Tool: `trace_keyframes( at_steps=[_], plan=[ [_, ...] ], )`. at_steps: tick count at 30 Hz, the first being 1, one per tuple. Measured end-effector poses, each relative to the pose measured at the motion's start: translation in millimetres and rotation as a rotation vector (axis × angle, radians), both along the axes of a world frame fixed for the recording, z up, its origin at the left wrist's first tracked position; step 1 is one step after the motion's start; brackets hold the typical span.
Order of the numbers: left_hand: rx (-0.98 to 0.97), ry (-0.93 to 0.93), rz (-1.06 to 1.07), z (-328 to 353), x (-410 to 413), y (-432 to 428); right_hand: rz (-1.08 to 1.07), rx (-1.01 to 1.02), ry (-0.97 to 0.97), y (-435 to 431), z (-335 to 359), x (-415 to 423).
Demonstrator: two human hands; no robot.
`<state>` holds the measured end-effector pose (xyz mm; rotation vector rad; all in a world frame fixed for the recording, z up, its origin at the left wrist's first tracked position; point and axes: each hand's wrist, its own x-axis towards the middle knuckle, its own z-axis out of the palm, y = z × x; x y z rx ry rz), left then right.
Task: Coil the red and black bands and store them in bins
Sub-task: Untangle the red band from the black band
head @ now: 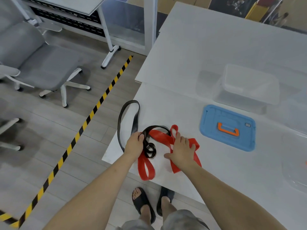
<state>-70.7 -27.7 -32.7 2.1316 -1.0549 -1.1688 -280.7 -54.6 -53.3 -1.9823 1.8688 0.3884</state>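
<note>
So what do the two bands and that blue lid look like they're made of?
The red band and black band: likely rubber or latex, smooth with a slight sheen, flat strips flopping into loose loops. Blue lid: moulded plastic, matt, ribbed, with an orange handle that also looks plastic.

Our left hand (134,143) curls closed in a grip; our right hand (181,151) presses flat, fingers spread.
</note>
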Motion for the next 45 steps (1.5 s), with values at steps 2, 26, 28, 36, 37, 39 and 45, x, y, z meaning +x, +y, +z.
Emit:
trace_keyframes(
  at_steps=[2,26,28,36,37,39,45],
  plan=[
    [0.017,0.002,0.021,-3,3,0,0.045,-0.097,0.040,1,-7,2],
    [0.011,-0.034,-0.274,7,-28,21,-0.484,-0.040,-0.869,34,131,-125],
    [0.014,-0.085,-0.333,7,-34,23,-0.530,-0.064,-0.923,41,139,-136],
    [-0.039,-0.285,-0.531,16,-52,22,-0.593,-0.101,-1.046,62,174,-172],
    [-0.046,-0.262,-0.541,26,-59,20,-0.596,-0.106,-1.059,63,179,-175],
    [-0.071,-0.132,-0.566,52,-79,14,-0.594,-0.114,-1.081,66,189,-179],
    [-0.207,0.136,-0.742,96,-149,-7,-0.613,-0.124,-1.130,81,203,-192]
  ],
)
